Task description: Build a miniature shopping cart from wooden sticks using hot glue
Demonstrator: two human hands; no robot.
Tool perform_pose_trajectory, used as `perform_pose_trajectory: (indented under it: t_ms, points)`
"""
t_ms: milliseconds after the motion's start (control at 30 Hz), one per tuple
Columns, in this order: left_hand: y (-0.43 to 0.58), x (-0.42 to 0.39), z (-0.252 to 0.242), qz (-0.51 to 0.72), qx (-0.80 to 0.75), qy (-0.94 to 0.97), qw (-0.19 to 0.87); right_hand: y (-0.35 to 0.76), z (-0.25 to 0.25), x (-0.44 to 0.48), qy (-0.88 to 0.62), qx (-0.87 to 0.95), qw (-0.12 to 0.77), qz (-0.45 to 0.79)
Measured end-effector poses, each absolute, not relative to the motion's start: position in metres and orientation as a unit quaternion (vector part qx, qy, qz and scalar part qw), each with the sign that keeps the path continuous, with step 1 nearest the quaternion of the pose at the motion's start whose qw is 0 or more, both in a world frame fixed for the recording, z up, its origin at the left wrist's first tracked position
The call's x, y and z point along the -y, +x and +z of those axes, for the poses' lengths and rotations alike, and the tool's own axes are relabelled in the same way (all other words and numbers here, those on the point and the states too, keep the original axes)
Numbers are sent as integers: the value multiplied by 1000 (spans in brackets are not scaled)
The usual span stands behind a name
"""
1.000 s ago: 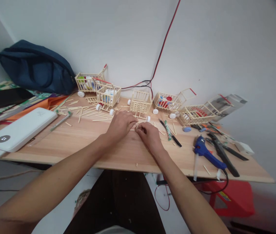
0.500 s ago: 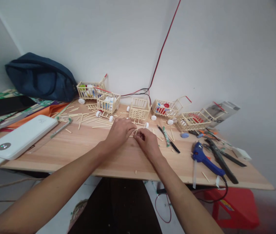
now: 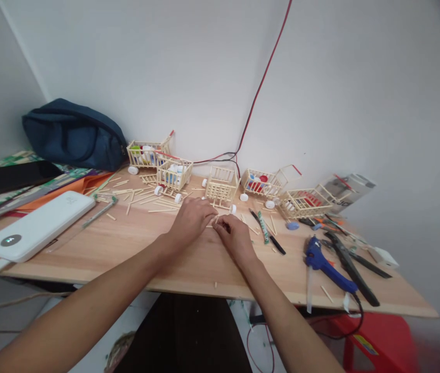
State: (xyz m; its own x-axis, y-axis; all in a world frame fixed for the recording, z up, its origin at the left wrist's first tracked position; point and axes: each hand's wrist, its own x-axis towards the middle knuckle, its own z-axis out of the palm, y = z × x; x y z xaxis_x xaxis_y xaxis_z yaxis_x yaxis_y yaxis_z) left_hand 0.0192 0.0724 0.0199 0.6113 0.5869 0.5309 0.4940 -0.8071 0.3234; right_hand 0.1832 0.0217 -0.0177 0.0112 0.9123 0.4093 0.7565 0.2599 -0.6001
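Observation:
My left hand is closed, with its thumb and fingertips on a small piece of thin wooden sticks low over the table. From the other side my right hand pinches the same piece, its fingers curled. Most of the piece is hidden by the fingers. Just behind the hands stands a miniature shopping cart of wooden sticks on white wheels. Loose sticks lie to the left of my left hand. A black pen and a green-and-white wrapper strip lie to the right.
More stick carts with red handles line the wall, some holding small coloured items. A blue glue gun and black-handled tools lie at right. A white power bank and a blue bag are at left.
The whole scene sits slightly lower in view as the head tilts up. Both hands stay together around the small stick piece, with only slight finger movement.

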Motion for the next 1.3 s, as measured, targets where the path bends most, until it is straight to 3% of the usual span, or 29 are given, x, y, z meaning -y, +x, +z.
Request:
perform_pose_trajectory:
  t_ms: [1300]
  points:
    - [19,-76,18,339,-285,895,55,182,-15,-21,-599,689,393,109]
